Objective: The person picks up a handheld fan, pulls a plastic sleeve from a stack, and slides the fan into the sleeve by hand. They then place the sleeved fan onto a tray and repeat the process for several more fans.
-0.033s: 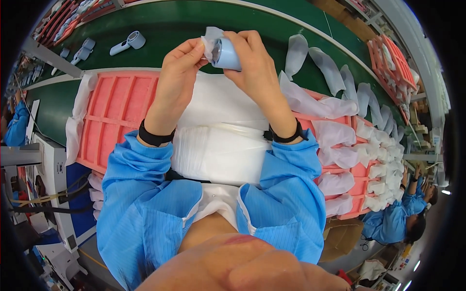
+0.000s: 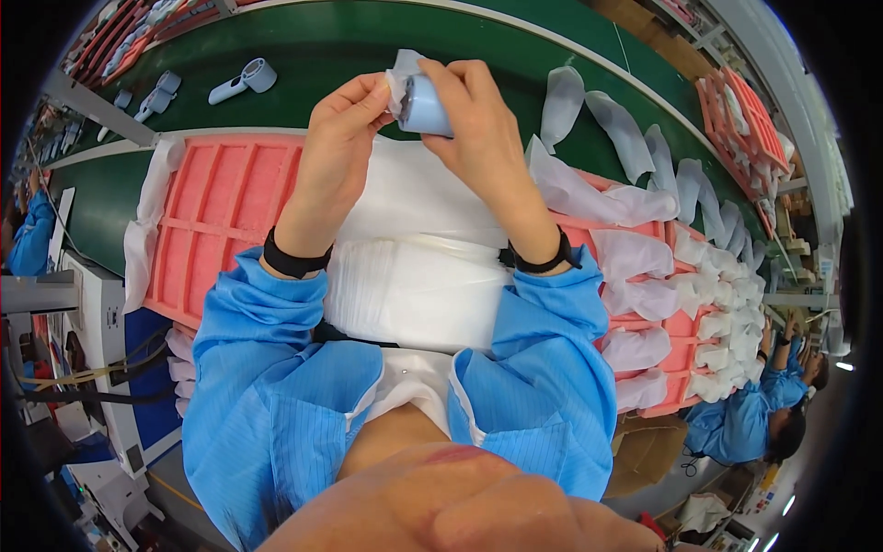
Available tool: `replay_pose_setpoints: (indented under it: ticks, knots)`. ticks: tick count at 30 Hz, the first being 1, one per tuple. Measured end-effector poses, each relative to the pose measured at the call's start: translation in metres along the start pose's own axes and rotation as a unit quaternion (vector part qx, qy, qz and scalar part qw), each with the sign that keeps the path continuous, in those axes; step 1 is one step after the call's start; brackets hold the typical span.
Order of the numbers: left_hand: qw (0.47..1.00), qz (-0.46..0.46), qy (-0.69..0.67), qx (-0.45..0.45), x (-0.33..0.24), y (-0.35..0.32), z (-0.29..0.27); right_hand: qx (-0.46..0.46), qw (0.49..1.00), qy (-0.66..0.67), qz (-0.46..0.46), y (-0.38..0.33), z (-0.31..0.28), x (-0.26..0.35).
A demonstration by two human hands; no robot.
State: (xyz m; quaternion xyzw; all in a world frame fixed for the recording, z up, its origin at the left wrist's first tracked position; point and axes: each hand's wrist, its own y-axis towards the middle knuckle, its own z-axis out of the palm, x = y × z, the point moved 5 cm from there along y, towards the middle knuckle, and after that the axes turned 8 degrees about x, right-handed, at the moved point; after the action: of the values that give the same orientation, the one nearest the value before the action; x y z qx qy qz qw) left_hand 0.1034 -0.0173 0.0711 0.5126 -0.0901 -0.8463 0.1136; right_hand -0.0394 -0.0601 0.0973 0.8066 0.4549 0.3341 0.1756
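At the frame's top centre, the right hand [image 2: 474, 115] grips a blue gadget [image 2: 428, 110] while the left hand [image 2: 342, 124] pinches a white wrap [image 2: 407, 62], probably best held lightly against tearing.

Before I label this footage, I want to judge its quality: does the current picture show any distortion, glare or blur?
Head view: strong fisheye bending, the green work surface curving toward black corners; head view again: small white lights glare at lower right, while the left hand, right hand and light blue part look fairly sharp, without obvious motion blur.
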Motion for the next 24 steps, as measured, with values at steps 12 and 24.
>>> replay_pose_setpoints:
  ticks: [12,24]
  knots:
    - [0.753,0.313,0.578,-0.029,-0.011,-0.025,0.048,-0.058,0.998,-0.031,0.022,0.000,-0.002,-0.003]
    - [0.822,0.269,0.503,-0.001,-0.002,-0.024,0.049,-0.090,0.995,0.002,0.045,-0.004,0.007,-0.011]
